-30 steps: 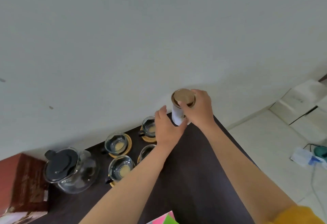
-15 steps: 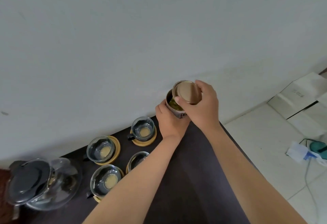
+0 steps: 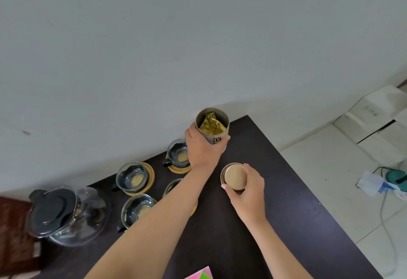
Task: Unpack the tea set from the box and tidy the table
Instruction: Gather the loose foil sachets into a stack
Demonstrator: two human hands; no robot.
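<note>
My left hand (image 3: 201,148) grips a round tea canister (image 3: 217,136) near the far edge of the dark table (image 3: 275,190). The canister is open and a crumpled gold foil bag (image 3: 211,125) shows inside. My right hand (image 3: 247,187) holds the canister's tan lid (image 3: 234,175) low over the table, to the right of my left arm. Several glass cups on round wooden coasters (image 3: 133,178) stand left of my left arm. A glass teapot (image 3: 66,215) with a black lid sits at the far left.
A grey wall rises right behind the table. A reddish-brown box (image 3: 13,230) lies at the left edge. A pink and green paper (image 3: 201,275) pokes in at the bottom. On the floor at right are white cartons (image 3: 374,118) and a cable with a teal object (image 3: 396,177).
My right hand lifted the lid off the canister and carried it down and to the right. The canister now stands open in my left hand.
</note>
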